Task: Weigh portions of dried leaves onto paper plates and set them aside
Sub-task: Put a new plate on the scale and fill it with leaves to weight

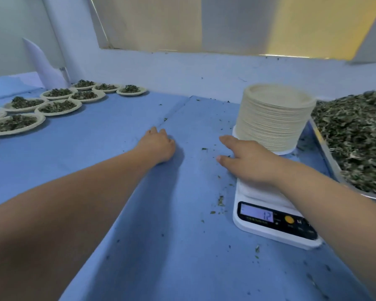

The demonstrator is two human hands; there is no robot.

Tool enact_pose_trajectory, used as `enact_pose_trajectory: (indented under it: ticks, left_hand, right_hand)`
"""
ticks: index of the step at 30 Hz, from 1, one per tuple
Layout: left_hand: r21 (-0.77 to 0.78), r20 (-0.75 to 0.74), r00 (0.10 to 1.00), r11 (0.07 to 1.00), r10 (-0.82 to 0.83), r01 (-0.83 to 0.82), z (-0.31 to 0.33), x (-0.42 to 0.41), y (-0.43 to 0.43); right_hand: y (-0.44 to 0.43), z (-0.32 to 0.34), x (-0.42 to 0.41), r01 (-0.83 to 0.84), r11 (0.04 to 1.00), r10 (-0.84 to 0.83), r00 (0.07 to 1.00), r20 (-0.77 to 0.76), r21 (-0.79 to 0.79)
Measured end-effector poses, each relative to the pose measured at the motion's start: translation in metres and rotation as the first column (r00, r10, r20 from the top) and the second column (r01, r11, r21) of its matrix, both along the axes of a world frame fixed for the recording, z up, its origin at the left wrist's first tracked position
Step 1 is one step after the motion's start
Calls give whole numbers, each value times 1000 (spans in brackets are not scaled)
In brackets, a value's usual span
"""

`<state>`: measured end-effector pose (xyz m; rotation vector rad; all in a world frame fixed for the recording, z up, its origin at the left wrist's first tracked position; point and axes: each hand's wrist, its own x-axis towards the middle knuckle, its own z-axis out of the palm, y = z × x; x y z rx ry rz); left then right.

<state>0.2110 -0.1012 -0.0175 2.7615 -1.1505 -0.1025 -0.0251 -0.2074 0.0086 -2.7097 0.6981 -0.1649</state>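
Note:
A white digital scale [267,216] sits on the blue table cover at the right, its display lit. My right hand [245,161] rests palm down on the scale's platform, fingers spread, holding nothing. Behind it rises a tall stack of empty paper plates [274,118]. My left hand [159,144] lies on the blue cover [117,170] in the middle, fingers curled under, empty. A metal tray heaped with dried leaves [356,135] stands at the far right. Several filled paper plates [59,107] are grouped at the far left.
Loose leaf crumbs are scattered on the cover around the scale. A white wall runs along the back, with a pale panel above it. A white folded sheet [41,61] stands at the back left corner.

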Motion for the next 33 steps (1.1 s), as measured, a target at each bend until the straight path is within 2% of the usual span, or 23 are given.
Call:
enact_pose_trajectory:
  ticks: [9, 17, 21, 26, 28, 31, 33]
  left_hand:
    - [36, 18, 999, 999, 41, -41, 1, 65, -21]
    - [-98, 93, 993, 993, 72, -62, 12, 89, -22]
    - [-242, 75, 993, 968, 91, -70, 5, 95, -17]
    - [-508, 100, 985, 858, 138, -68, -1, 71, -19]
    - [-634, 74, 990, 772, 116, -44, 7, 48, -26]
    - [-791, -110, 991, 610, -75, -41, 24, 0, -39]
    - [-844, -242, 936, 532, -255, -73, 34, -37, -44]
  right_hand:
    - [-13, -6, 45, -71, 997, 72, 997, 21, -19]
    - [-14, 0, 64, -126, 992, 126, 992, -10, 9]
    - [-9, 1, 66, -124, 992, 123, 992, 26, 21]
    - [-4, 2, 56, -95, 995, 95, 990, 101, 1]
    - [-3, 4, 48, -67, 998, 66, 985, 161, 0]
    - [-4, 6, 35, 14, 999, -3, 947, 321, -32]
    - [-6, 9, 25, 77, 997, -60, 889, 453, -19]
